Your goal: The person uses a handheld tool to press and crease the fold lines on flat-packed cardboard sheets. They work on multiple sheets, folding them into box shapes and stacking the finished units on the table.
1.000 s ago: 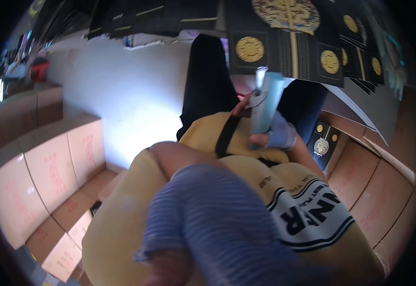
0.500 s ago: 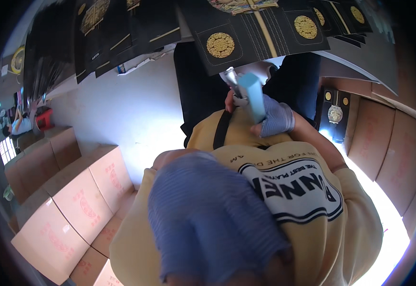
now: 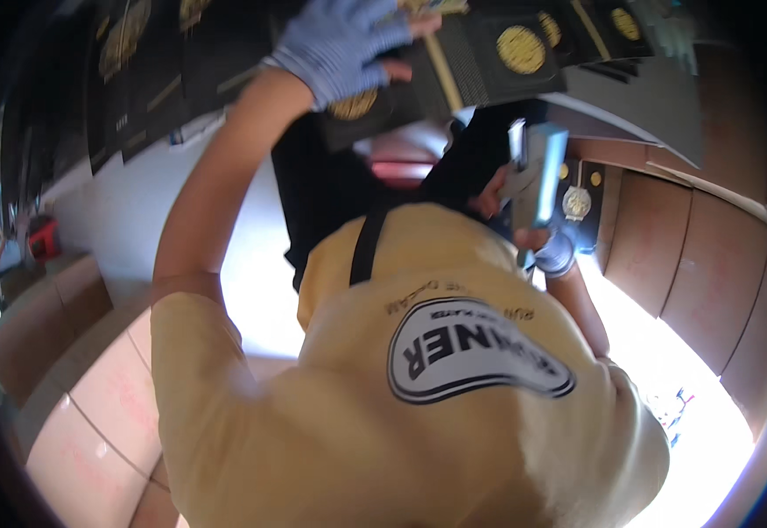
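Observation:
My left hand (image 3: 344, 53), in a grey-blue striped fingerless glove, reaches up to the black panel with gold round emblems (image 3: 480, 75). Its fingers are spread, lying over the panel's left part; motion blurs it slightly. Low at the right, my right hand (image 3: 537, 239), in a similar glove, is closed around a light-blue hand tool with a silver metal front (image 3: 542, 172). The tool stands roughly upright, apart from the panels; its exact kind is unclear. More black panels with gold print (image 3: 164, 75) overlap at the far left.
Brown cartons (image 3: 120, 396) stand at the lower left and more cartons (image 3: 687, 238) at the right. A black gold-printed piece (image 3: 579, 207) stands by the right cartons. At far left are a red stool (image 3: 43, 238) and another person (image 3: 1, 253).
My left hand has swung from low before my chest up onto the black panel. My right hand has shifted right with the light-blue tool still in it. The whole view has also moved.

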A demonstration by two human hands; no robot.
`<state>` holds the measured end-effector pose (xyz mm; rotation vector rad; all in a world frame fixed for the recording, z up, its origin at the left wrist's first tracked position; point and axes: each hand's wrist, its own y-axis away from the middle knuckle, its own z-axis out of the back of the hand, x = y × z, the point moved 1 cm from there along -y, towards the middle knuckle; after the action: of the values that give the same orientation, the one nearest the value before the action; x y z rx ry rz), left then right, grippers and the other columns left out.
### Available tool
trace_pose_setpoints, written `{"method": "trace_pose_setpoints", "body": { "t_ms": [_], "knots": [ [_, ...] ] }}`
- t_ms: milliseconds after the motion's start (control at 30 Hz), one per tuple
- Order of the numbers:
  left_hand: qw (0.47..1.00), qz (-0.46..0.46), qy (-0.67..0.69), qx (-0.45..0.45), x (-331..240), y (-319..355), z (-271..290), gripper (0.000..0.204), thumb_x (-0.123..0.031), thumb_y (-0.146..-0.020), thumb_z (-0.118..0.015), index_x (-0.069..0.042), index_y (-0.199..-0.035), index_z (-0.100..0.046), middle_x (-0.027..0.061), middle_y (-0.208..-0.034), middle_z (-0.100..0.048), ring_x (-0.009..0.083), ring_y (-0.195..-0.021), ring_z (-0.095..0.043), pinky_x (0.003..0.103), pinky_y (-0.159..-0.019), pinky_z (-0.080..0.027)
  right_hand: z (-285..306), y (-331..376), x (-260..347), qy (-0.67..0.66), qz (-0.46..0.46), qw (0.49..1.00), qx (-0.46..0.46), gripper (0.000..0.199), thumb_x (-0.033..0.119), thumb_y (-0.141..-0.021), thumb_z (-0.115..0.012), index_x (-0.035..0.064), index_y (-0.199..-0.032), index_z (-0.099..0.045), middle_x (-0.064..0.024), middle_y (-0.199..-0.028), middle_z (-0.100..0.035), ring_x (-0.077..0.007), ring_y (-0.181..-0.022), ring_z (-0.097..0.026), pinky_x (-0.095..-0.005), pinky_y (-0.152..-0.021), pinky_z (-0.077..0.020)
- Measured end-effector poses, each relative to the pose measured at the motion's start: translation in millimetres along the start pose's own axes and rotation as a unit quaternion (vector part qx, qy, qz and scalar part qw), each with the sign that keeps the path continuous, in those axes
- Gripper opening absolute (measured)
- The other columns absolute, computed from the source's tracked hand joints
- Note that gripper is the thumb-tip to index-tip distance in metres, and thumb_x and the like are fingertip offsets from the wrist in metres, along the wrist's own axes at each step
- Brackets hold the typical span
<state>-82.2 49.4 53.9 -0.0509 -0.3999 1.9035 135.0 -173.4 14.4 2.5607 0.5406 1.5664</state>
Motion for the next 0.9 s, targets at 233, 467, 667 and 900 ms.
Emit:
{"method": "trace_pose_setpoints", "body": {
  "t_ms": [233, 467, 667, 900],
  "knots": [
    [0.997, 0.050, 0.043, 0.028, -4, -53, -29, 0.053, -0.044, -0.084, -0.052, -0.032, -0.134, -0.041, 0.0081, -0.145, -0.027, 0.0411, -0.130, -0.024, 0.053, -0.105, -0.023, 12, 0, -10, -0.021, -0.065, 0.998, 0.004, 0.064, 0.027, -0.069, -0.068, 0.0038, -0.122, -0.042, -0.0099, -0.100, -0.055, -0.0186, -0.096, -0.053, -0.0315, -0.086, -0.0403],
    [0.997, 0.062, 0.054, -0.001, -16, -66, -51, 0.052, -0.047, -0.084, -0.050, -0.034, -0.134, -0.041, 0.0079, -0.143, -0.029, 0.0407, -0.128, -0.028, 0.053, -0.104, -0.025, 32, 0, -27, 0.106, -0.047, 0.993, -0.007, 0.069, 0.038, -0.060, -0.074, 0.0054, -0.115, -0.046, -0.0060, -0.090, -0.055, -0.0142, -0.086, -0.051, -0.0280, -0.078, -0.0409],
    [0.993, 0.098, 0.054, -0.026, -28, -52, -58, 0.051, -0.051, -0.087, -0.044, -0.032, -0.134, -0.039, 0.0068, -0.144, -0.029, 0.0345, -0.132, -0.025, 0.052, -0.106, -0.019, 0, -10, -24, 0.159, -0.159, 0.972, -0.073, 0.031, 0.013, -0.072, -0.063, 0.0052, -0.100, -0.053, -0.0026, -0.082, -0.054, -0.0107, -0.075, -0.051, -0.0261, -0.068, -0.0431],
    [0.979, 0.156, 0.129, 0.001, -33, -57, -40, 0.049, -0.051, -0.087, -0.039, -0.026, -0.127, -0.051, 0.0126, -0.140, -0.035, 0.0371, -0.129, -0.027, 0.053, -0.105, -0.016, -14, -41, -15, 0.099, -0.170, 0.980, -0.006, 0.042, 0.010, -0.067, -0.063, 0.0052, -0.106, -0.049, -0.0014, -0.086, -0.051, -0.0107, -0.074, -0.049, -0.0244, -0.069, -0.0423]
  ]
}}
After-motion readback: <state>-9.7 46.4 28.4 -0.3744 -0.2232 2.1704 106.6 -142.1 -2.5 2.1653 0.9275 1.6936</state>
